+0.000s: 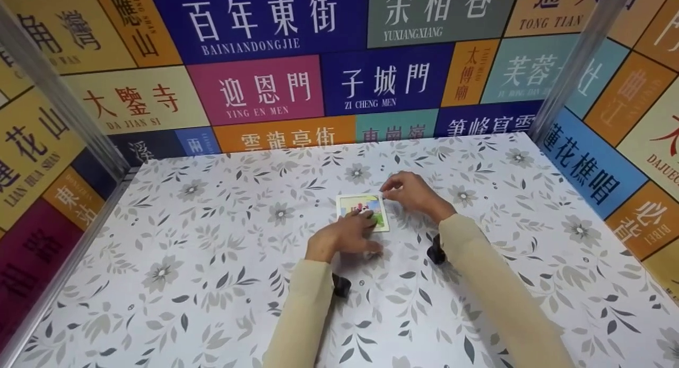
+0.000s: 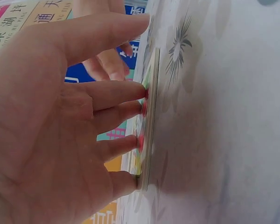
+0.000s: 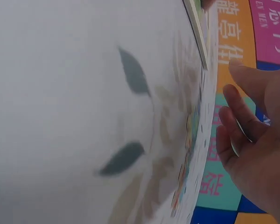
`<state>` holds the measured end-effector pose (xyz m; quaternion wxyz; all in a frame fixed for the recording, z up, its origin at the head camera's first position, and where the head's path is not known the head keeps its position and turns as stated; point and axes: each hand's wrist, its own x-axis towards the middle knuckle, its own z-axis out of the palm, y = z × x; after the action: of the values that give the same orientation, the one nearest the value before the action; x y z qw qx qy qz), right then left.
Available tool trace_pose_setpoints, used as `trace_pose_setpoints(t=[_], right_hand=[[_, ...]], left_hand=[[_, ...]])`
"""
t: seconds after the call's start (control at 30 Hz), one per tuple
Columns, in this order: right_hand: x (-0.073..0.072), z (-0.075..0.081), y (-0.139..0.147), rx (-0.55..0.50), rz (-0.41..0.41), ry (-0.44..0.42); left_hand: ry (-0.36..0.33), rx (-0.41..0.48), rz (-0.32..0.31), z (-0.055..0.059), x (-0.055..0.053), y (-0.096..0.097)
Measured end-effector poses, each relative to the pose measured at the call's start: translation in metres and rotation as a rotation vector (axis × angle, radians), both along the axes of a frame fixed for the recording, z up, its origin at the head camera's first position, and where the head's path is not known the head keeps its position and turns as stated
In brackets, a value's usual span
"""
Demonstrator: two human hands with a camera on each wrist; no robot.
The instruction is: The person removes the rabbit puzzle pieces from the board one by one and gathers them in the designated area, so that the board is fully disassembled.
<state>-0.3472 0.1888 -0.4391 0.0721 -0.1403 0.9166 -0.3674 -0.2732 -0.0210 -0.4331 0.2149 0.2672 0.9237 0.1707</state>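
A small flat picture board (image 1: 379,205) with a pale border and a colourful scene lies on the table. My left hand (image 1: 342,234) rests its fingertips on the picture, fingers fairly straight and thumb held away. Seen edge-on in the left wrist view, the board (image 2: 152,116) is thin, and four fingertips touch its face. Beside the board's far right corner is my right hand (image 1: 416,194), its fingers loosely bent. In the right wrist view that hand (image 3: 259,135) has nothing between thumb and fingers, and the board's edge (image 3: 196,32) is apart from it. The left hand covers part of the picture.
A white cloth with grey flowers and leaves covers the table (image 1: 212,241). Colourful panels with Chinese lettering form a wall (image 1: 254,87) behind and at both sides. Clear corner posts (image 1: 581,60) stand at the back. Blurred coloured patches (image 3: 189,135) show low in the right wrist view.
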Motion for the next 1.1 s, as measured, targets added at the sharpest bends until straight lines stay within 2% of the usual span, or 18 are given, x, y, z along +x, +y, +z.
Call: trace_pose_setpoints(t=[0.2, 0.37, 0.67, 1.0, 1.1], right_hand=[[-0.001, -0.002, -0.017, 0.020, 0.053, -0.011], [-0.005, -0.005, -0.024, 0.017, 0.056, -0.045], [-0.012, -0.008, -0.026, 0.057, 0.136, 0.015], [-0.015, -0.009, -0.026, 0.086, 0.143, -0.003], [-0.015, -0.008, -0.026, 0.089, 0.154, 0.016]], left_hand=[[0.008, -0.001, -0.025, 0.000, 0.000, -0.001], [0.019, 0.027, -0.036, 0.001, 0.000, -0.001], [-0.043, 0.065, 0.035, 0.001, 0.001, -0.004], [-0.042, 0.044, 0.078, 0.000, 0.002, -0.003], [-0.042, 0.039, 0.088, 0.001, 0.002, -0.002]])
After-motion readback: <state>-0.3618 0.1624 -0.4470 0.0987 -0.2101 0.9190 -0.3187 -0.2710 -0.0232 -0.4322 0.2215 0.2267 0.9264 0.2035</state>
